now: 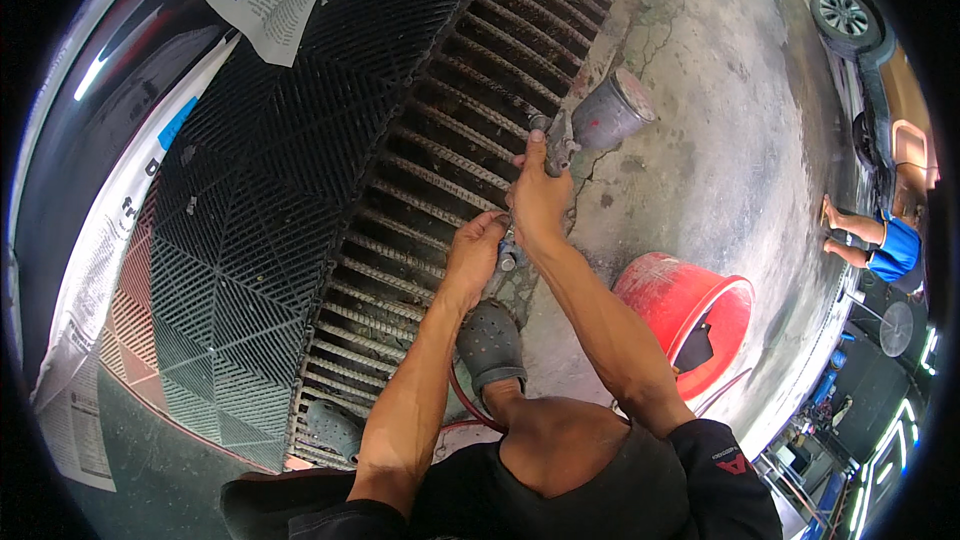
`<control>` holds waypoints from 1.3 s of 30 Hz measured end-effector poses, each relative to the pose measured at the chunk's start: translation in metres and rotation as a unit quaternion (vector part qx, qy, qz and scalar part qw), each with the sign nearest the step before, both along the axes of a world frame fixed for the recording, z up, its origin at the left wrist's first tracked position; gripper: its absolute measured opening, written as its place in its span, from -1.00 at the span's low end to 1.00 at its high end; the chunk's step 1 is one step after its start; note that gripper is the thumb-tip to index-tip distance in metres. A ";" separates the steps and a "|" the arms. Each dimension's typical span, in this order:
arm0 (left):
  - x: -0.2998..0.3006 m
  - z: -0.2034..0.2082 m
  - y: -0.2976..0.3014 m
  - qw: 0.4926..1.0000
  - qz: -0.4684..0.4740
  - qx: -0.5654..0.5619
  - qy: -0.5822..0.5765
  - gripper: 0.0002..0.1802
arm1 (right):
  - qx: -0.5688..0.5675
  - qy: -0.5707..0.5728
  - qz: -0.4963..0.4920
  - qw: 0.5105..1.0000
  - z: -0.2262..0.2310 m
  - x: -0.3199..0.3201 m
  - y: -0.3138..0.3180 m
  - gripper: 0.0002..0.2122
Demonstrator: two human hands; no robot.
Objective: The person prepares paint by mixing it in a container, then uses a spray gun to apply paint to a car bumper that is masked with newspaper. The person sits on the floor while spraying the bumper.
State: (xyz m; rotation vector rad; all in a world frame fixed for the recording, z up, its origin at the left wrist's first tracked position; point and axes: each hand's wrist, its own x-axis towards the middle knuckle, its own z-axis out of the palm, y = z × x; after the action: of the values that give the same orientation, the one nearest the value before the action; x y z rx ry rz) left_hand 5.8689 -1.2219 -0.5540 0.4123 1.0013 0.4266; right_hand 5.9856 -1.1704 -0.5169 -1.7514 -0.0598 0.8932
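My right hand (540, 198) is closed around a grey metal spray gun (562, 148), its thumb lying along the top of the gun. Close below it, my left hand (474, 258) pinches at the gun's lower end, beside a small metal fitting (508, 258). The fingertips hide most of what that hand grips. Both hands are over the edge of a steel-bar floor grate (430, 155). A thin red hose (466, 402) runs near my foot, below the fitting; whether it joins the gun is hidden.
A paint-stained grey can (618, 110) stands past my right hand. To the right sits a red bucket (690, 312). Black floor tiles (270, 190) and a dark car panel with newspaper (95, 285) lie left. Another person (885, 240) is at far right, near a parked car.
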 end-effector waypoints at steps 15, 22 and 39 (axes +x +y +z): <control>-0.034 0.050 -0.006 0.984 0.006 0.180 -0.008 -0.67 | 0.093 -0.034 0.041 0.994 0.092 -0.048 -0.001 -0.56; -0.155 0.179 0.024 0.947 -0.065 0.309 -0.065 -0.68 | 0.234 -0.047 0.186 0.953 0.218 -0.144 -0.010 -0.56; -0.354 0.351 -0.006 0.941 0.079 0.323 -0.065 -0.74 | 0.217 0.006 0.352 0.911 0.402 -0.337 -0.009 -0.50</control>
State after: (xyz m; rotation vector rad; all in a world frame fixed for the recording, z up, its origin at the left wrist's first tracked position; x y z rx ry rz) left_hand 5.5153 -1.2280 -0.2030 0.8843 0.7483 0.9237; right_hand 5.6489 -1.1789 -0.1146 -1.2956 -0.8639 1.2838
